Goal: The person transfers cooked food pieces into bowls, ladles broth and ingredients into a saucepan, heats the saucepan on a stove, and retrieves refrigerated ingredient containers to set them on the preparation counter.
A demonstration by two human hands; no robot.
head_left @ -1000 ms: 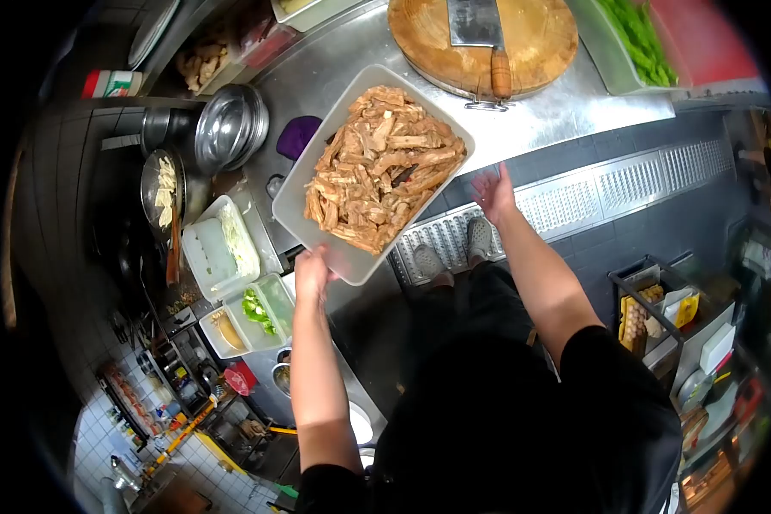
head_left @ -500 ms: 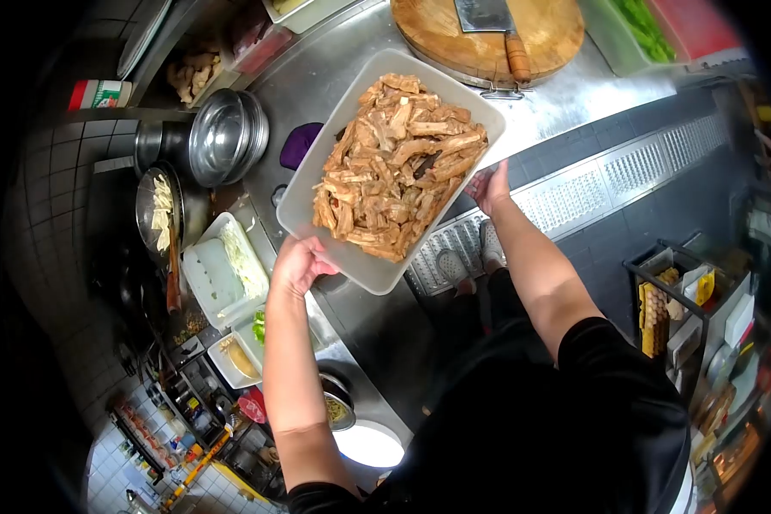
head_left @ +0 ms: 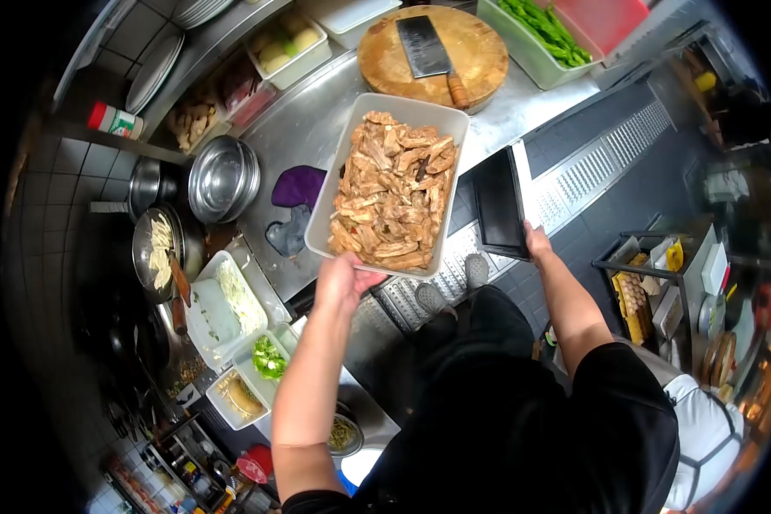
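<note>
A pale plastic tub (head_left: 319, 224) heaped with brown cooked strips (head_left: 396, 184) is tilted slightly over the steel counter's front edge. My left hand (head_left: 347, 281) grips the tub's near-left corner, fingers partly hidden beneath it. Off to the right, my right hand (head_left: 536, 242) is closed on the edge of a dark open drawer or door panel (head_left: 499, 206) below the counter; which of the two I cannot tell. A purple cloth (head_left: 298, 186) and a grey cloth or bag (head_left: 289, 231) lie on the counter left of the tub.
A round chopping board (head_left: 381, 53) bearing a cleaver (head_left: 423, 47) sits at the back, beside a tub of green peppers (head_left: 546, 75). Steel bowls (head_left: 220, 180), a pan (head_left: 156, 257) and vegetable containers (head_left: 224, 317) stand at left. A metal drain grating (head_left: 582, 176) crosses the floor.
My right hand has left the tub's side and taken hold of the dark panel, which now shows open. The tub, still in my left hand, has turned a little more upright in view.
</note>
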